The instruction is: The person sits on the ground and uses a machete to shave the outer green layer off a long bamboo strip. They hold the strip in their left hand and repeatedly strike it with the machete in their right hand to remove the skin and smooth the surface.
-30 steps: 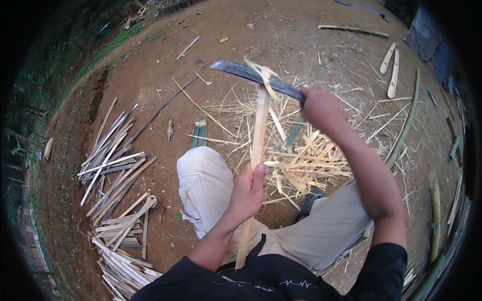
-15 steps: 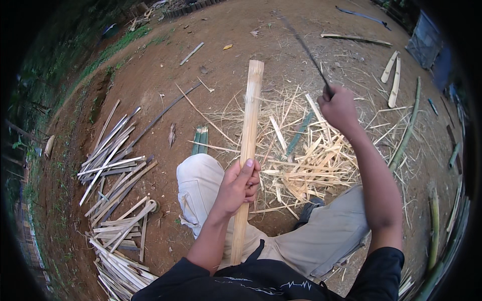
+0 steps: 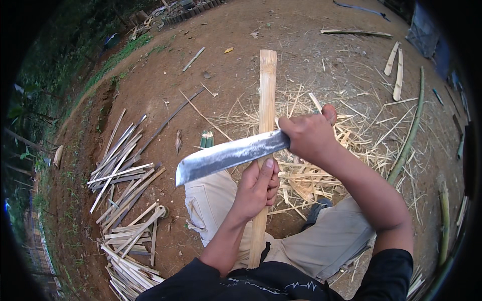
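A pale split bamboo strip (image 3: 267,90) stands up in front of me, its lower end against my lap. My left hand (image 3: 256,188) is closed around it below the middle, thumb along its face. In my right hand (image 3: 311,135) is a machete, gripped by its handle, which the fingers mostly hide. The wide steel blade (image 3: 231,156) lies across the strip just above my left thumb, its squared tip pointing left over my knee. Whether the edge touches the strip I cannot tell.
Shavings and offcuts (image 3: 306,180) cover the brown soil ahead of my legs. Bundles of cut strips (image 3: 125,175) lie on the left. A long green bamboo pole (image 3: 414,125) and two pale split pieces (image 3: 398,75) lie on the right.
My right hand has come down and left, bringing the machete from upright and blurred to lying across the strip. The strip and left hand have shifted slightly right in view.
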Demonstrator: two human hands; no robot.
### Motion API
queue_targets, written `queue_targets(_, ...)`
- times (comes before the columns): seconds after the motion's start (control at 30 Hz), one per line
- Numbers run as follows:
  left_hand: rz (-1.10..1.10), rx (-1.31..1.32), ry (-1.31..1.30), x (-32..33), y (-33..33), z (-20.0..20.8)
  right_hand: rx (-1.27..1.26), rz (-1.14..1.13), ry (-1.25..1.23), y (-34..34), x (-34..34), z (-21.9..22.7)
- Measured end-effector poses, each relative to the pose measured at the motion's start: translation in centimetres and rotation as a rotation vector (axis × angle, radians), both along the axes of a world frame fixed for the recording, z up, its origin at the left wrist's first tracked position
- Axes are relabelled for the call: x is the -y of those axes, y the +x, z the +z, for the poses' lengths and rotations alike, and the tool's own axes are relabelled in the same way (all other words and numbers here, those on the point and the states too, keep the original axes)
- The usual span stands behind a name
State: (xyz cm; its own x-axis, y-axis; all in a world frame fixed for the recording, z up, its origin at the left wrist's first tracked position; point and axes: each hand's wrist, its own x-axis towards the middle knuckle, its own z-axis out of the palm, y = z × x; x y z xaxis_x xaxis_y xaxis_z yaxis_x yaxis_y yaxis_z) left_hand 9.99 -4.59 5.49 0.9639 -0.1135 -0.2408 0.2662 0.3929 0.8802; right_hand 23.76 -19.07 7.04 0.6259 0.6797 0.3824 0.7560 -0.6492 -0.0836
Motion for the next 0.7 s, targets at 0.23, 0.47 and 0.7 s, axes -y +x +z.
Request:
queue_targets(0.23, 0.013, 0.053, -0.041, -0.2, 0.8, -0.4, 0.116, -0.143, -0.036, 3.4, 2.0, 0.0)
queue_targets(0.47, 0.004, 0.032, -0.005, -0.4, -0.5, -0.4, -0.008, -0.220, -0.053, 1.8, 1.9, 0.1)
queue_targets(0.7, -0.028, 0.041, 0.052, -0.5, -1.0, -1.2, 0.029, -0.033, -0.101, 0.7, 0.4, 0.7)
